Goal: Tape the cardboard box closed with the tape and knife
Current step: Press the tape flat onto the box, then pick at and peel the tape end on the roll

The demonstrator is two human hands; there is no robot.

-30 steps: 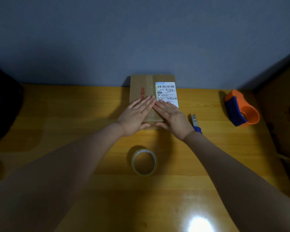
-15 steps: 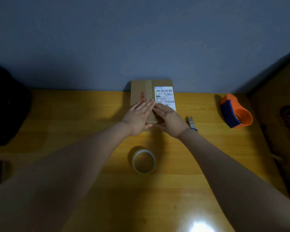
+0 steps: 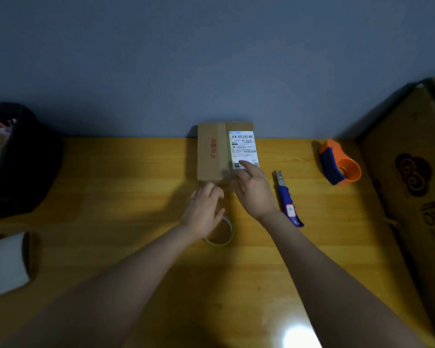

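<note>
A small cardboard box (image 3: 212, 151) with a white shipping label lies flat at the back of the wooden table (image 3: 111, 202), against the wall. My right hand (image 3: 255, 189) rests at the box's near right corner, one finger on the label. My left hand (image 3: 204, 209) hovers off the box, fingers loosely apart, just above a roll of clear tape (image 3: 222, 234) which it partly hides. A blue-handled utility knife (image 3: 288, 199) lies on the table right of my right hand, untouched.
An orange and blue tape dispenser (image 3: 340, 163) stands at the back right. A large cardboard carton (image 3: 417, 187) fills the right edge. A dark bag (image 3: 18, 159) sits at the left, and a white roll (image 3: 9, 263) lies near the front left.
Both hands were pressed flat on the box. My left hand has pulled back toward the tape roll. My right hand slid to the box's near right corner. The camera view shifted upward.
</note>
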